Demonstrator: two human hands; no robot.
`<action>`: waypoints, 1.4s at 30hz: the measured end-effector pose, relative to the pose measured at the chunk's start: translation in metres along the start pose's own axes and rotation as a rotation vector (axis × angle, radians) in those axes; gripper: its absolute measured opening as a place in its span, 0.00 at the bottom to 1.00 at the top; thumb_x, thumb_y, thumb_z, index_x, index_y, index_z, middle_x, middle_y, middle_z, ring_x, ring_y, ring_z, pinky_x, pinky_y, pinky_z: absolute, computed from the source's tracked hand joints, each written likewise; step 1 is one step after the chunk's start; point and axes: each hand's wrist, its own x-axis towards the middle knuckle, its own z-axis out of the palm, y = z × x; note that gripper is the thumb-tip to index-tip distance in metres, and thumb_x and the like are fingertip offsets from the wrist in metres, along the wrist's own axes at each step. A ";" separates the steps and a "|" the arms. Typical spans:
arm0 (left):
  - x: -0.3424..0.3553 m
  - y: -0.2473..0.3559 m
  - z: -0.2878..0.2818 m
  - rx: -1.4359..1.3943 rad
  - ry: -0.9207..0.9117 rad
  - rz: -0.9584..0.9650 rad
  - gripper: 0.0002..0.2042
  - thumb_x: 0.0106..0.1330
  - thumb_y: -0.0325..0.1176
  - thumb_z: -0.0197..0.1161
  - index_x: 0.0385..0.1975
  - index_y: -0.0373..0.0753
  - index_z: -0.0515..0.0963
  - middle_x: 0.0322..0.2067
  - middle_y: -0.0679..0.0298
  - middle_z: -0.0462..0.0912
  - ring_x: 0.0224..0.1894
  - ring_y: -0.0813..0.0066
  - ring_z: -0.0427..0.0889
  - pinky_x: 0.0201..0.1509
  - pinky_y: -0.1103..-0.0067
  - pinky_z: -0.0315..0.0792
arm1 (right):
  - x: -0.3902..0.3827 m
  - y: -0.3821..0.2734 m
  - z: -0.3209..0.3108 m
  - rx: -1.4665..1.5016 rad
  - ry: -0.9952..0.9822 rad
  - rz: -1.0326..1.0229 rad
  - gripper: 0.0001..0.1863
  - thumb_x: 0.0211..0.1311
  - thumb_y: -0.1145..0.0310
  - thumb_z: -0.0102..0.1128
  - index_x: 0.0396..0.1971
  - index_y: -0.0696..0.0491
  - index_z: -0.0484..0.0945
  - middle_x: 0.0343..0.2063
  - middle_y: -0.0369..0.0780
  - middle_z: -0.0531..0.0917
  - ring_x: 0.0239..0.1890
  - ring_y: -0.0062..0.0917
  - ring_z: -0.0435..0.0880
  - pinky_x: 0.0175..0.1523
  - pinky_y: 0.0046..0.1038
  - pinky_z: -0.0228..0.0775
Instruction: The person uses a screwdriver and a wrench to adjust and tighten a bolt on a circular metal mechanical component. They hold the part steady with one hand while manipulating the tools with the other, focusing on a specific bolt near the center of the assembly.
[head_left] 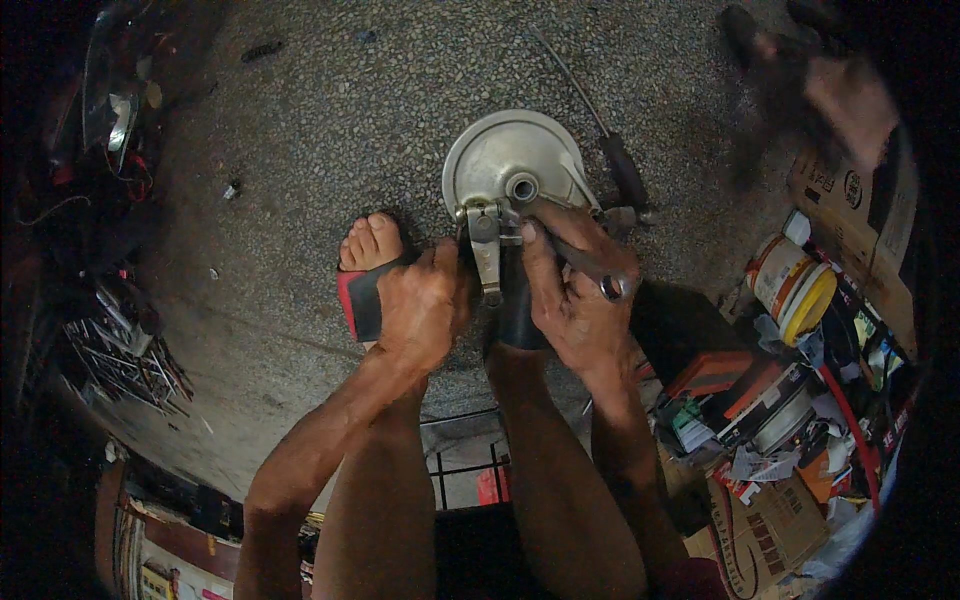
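A silver drum brake plate point(505, 150) sits in front of me, between and beyond my feet, with a hole through its raised hub. A short metal brake lever point(486, 255) hangs from its near edge. My right hand point(585, 310) is at the plate's near right edge, thumb and fingertips at the clamp end of the lever. A wrench lies in this hand, its ring end point(612, 288) sticking out beside the knuckles. Left of the lever, my left hand point(425, 300) is closed, with its fingertips turned away; what it grips there is hidden.
On the speckled floor beyond the plate lies a thin-shafted tool with a dark handle point(625, 170). To the right are a yellow-rimmed tub point(805, 300), cardboard boxes point(775, 525) and clutter. Metal rods point(125, 360) lie at left. Another person's leg point(850, 105) shows far right.
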 end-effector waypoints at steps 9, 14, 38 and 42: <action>0.002 -0.002 0.007 -0.099 -0.015 -0.073 0.12 0.55 0.38 0.64 0.35 0.40 0.82 0.48 0.36 0.71 0.54 0.35 0.69 0.58 0.54 0.64 | -0.005 0.007 0.004 0.027 0.051 -0.034 0.09 0.61 0.77 0.64 0.41 0.58 0.79 0.34 0.47 0.85 0.33 0.37 0.86 0.38 0.33 0.78; -0.002 -0.009 -0.002 -0.268 0.096 -0.078 0.09 0.53 0.35 0.62 0.29 0.37 0.79 0.32 0.37 0.79 0.48 0.29 0.72 0.60 0.50 0.62 | -0.006 0.008 0.004 0.045 0.050 0.002 0.07 0.64 0.77 0.62 0.41 0.60 0.80 0.33 0.46 0.85 0.33 0.31 0.85 0.37 0.29 0.77; 0.052 -0.018 -0.069 -0.596 -0.507 -0.110 0.13 0.52 0.36 0.61 0.19 0.28 0.78 0.21 0.39 0.78 0.30 0.39 0.81 0.40 0.54 0.73 | -0.002 0.004 0.004 0.004 0.025 0.035 0.06 0.66 0.77 0.61 0.40 0.61 0.81 0.32 0.44 0.84 0.28 0.23 0.82 0.30 0.25 0.73; 0.060 -0.015 -0.084 -0.462 -0.502 0.035 0.13 0.54 0.35 0.61 0.20 0.28 0.79 0.23 0.39 0.79 0.32 0.40 0.82 0.42 0.55 0.75 | 0.005 0.004 0.003 -0.048 0.019 -0.015 0.06 0.66 0.76 0.62 0.40 0.61 0.80 0.29 0.44 0.83 0.26 0.23 0.81 0.28 0.24 0.71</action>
